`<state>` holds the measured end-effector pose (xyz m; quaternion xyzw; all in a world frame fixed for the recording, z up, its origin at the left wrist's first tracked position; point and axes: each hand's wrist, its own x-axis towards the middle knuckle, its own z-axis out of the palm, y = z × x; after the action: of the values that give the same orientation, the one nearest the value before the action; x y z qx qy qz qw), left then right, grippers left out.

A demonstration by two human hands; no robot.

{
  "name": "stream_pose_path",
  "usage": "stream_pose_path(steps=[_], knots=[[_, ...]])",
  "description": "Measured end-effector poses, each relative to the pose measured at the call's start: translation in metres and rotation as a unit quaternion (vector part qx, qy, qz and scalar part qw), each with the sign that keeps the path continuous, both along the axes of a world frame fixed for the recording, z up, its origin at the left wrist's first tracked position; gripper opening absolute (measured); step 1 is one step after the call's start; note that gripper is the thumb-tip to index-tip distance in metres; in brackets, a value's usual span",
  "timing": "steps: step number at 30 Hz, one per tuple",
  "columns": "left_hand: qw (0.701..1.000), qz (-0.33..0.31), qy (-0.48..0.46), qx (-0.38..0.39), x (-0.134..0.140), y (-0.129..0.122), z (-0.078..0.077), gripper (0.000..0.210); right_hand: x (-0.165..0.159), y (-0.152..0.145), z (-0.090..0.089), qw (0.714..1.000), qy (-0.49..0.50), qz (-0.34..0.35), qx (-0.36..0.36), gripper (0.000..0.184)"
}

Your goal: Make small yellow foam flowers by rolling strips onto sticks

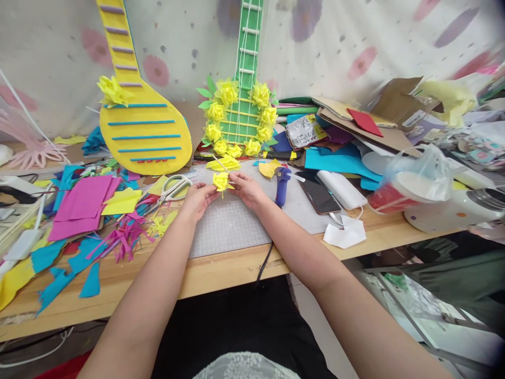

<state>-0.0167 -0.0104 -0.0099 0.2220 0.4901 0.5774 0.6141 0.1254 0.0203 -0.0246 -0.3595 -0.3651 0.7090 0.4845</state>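
Note:
Over the grey cutting mat, a small yellow paper flower sits between my two hands. My left hand pinches its left edge with thumb and fingertips. On the flower's right side, my right hand is closed on a thin stick that points up and to the left; whether its fingers also grip the petals is hard to see. Folded yellow paper strips lie just behind. A purple glue gun stands right of my right hand, and white-handled scissors lie left of my left hand.
Behind stand a green guitar-shaped craft ringed with yellow flowers and a yellow one. Coloured paper scraps cover the left side. At right are a phone, a white power bank and a bagged cup.

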Motion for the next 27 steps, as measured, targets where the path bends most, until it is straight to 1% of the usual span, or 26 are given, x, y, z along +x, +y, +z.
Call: stream_pose_path(steps=[3, 5, 10, 14, 17, 20, 27], knots=[[1.000, -0.001, -0.003, -0.004, 0.0012, -0.0011, 0.0019, 0.025, -0.0010, 0.0003, -0.0016, 1.000, -0.003, -0.004, 0.016, 0.026], [1.000, -0.008, -0.009, 0.000, 0.0010, -0.0012, 0.0026, 0.023, -0.0017, 0.0008, -0.0024, 1.000, -0.004, -0.020, 0.020, 0.023], [0.998, -0.048, -0.033, 0.009, 0.0006, -0.0026, 0.0045, 0.008, -0.0017, 0.0054, -0.0048, 0.997, 0.022, -0.078, 0.000, 0.017], [0.995, -0.082, -0.059, -0.002, 0.0026, -0.0055, 0.0063, 0.010, -0.0009, 0.0092, -0.0070, 0.991, 0.044, -0.126, -0.007, 0.017], [0.992, -0.095, -0.081, -0.016, 0.0037, -0.0066, 0.0070, 0.009, -0.0013, 0.0094, -0.0079, 0.989, 0.015, -0.147, 0.020, 0.019], [0.990, -0.102, -0.093, -0.020, 0.0034, -0.0065, 0.0069, 0.008, -0.0024, 0.0084, -0.0086, 0.987, -0.030, -0.151, 0.046, 0.022], [0.990, -0.101, -0.094, -0.016, 0.0011, -0.0064, 0.0058, 0.012, -0.0046, 0.0072, -0.0095, 0.981, -0.073, -0.169, 0.068, 0.023]])
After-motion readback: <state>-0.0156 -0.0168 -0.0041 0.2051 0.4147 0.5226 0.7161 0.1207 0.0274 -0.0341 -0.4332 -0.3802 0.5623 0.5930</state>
